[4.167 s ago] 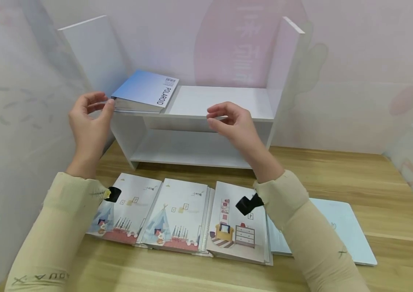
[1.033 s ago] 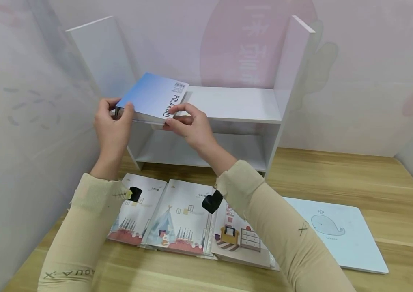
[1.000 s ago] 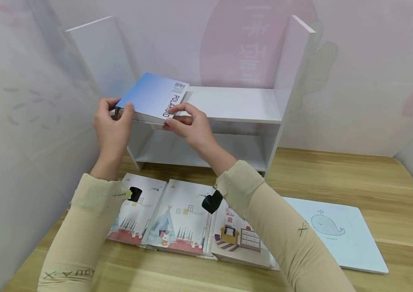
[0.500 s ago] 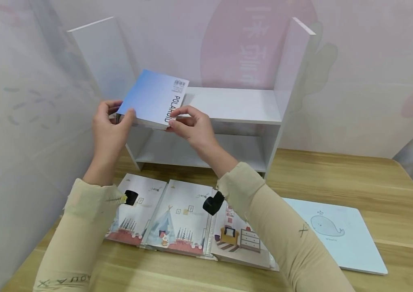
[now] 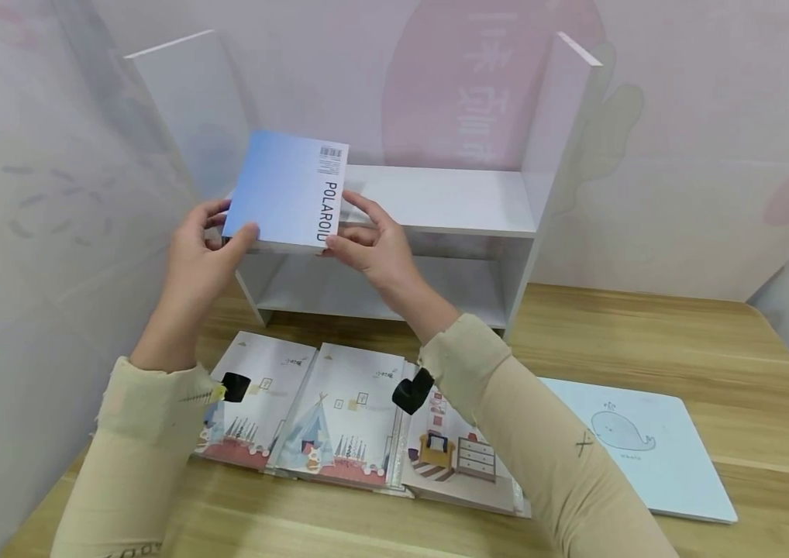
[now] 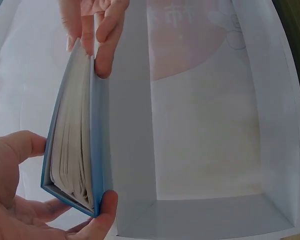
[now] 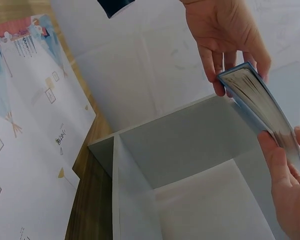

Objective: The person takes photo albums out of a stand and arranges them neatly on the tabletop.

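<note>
In the head view, a blue-to-white photo album (image 5: 286, 190) marked POLAROID is held at the front left of the white shelf's upper board, its cover facing up toward me. My left hand (image 5: 202, 248) grips its left end, thumb on the cover and fingers behind. At the other end, my right hand (image 5: 380, 248) pinches the lower right corner, with the index finger along the side edge. The left wrist view shows the album's page edges (image 6: 72, 135) between both hands. From the right wrist, the album (image 7: 260, 105) appears above the shelf.
A two-level white shelf (image 5: 436, 201) stands against the wall. In front of it, white illustrated books (image 5: 342, 411) lie in a row on the wooden table (image 5: 646, 333). A pale blue whale-print book (image 5: 673, 457) lies to their right, partly under my right sleeve.
Earlier the album lay on the upper board with my right hand apart from it. Both hands now hold it, and it has come off the board and tilted, its cover turned toward me.
</note>
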### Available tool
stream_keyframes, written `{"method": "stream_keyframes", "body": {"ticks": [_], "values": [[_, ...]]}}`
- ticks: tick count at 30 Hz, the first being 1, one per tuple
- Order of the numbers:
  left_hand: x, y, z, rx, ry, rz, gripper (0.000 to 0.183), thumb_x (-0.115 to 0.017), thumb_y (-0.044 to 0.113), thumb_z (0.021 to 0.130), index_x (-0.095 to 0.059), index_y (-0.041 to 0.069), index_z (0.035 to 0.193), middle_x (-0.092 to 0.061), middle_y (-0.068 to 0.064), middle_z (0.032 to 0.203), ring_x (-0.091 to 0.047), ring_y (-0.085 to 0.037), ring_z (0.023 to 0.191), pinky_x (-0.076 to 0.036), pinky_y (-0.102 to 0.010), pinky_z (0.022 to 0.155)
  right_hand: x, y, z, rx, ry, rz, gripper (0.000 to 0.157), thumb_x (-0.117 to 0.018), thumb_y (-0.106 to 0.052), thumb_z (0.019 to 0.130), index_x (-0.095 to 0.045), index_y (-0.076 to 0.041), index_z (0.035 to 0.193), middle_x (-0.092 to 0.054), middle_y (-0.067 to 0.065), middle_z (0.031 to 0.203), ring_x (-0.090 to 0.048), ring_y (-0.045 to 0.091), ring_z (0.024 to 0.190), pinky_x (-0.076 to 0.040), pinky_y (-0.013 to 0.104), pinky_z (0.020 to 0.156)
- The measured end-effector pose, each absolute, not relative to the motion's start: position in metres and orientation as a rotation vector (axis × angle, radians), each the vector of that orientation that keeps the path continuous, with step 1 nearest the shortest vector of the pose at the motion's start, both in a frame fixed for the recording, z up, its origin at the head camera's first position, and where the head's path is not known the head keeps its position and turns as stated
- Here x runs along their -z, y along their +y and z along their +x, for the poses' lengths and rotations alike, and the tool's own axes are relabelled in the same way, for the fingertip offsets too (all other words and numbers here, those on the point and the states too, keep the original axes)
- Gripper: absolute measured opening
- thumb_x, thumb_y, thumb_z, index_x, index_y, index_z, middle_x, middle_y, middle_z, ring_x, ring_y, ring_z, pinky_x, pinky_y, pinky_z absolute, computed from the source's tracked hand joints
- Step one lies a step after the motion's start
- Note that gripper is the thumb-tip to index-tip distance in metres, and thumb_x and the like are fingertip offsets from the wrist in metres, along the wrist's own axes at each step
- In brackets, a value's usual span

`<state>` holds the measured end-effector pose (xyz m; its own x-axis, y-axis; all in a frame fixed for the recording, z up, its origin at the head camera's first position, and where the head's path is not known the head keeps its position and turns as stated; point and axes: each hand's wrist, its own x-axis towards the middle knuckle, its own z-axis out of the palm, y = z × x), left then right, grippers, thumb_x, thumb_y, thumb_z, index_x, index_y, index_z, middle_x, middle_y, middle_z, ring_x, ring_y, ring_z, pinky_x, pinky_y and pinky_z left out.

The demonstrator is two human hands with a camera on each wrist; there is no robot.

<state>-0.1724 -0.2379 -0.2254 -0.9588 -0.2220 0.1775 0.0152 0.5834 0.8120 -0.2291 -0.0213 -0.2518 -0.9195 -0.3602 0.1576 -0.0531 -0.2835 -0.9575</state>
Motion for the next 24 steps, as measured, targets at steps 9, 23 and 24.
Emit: {"method": "stream_keyframes", "body": {"ticks": [9, 23, 24], "values": [[0.227, -0.248, -0.171, 1.396, -2.647, 0.108, 0.081, -0.058, 0.051, 0.096, -0.018, 0.022, 0.160, -0.040, -0.017, 0.153, -0.046, -0.025, 0.125, -0.041, -0.027, 0.093, 0.256, -0.018, -0.228, 2.276, 1.676, -0.524, 0.075, -0.065, 0.009, 0.089, -0.043, -0.028, 0.150, -0.065, 0.027, 0.125, -0.070, 0.018, 0.086, -0.053, 0.039, 0.101], [0.232, -0.266, -0.169, 1.628, -2.606, -0.037, 0.074, -0.062, 0.038, 0.097, -0.022, 0.027, 0.159, -0.051, 0.004, 0.127, -0.057, 0.003, 0.103, -0.052, -0.011, 0.078, 0.257, -0.012, -0.223, 2.191, 1.694, -0.579, 0.076, -0.061, 0.006, 0.093, -0.034, -0.028, 0.154, -0.062, 0.021, 0.132, -0.069, 0.017, 0.081, -0.050, 0.030, 0.081], [0.232, -0.268, -0.168, 1.699, -2.569, -0.050, 0.072, -0.063, 0.034, 0.097, -0.025, 0.025, 0.158, -0.052, 0.005, 0.123, -0.058, 0.003, 0.100, -0.052, -0.011, 0.077, 0.257, -0.012, -0.223, 2.188, 1.687, -0.587, 0.076, -0.061, 0.007, 0.093, -0.033, -0.028, 0.155, -0.061, 0.020, 0.133, -0.069, 0.017, 0.081, -0.051, 0.030, 0.081]]}}
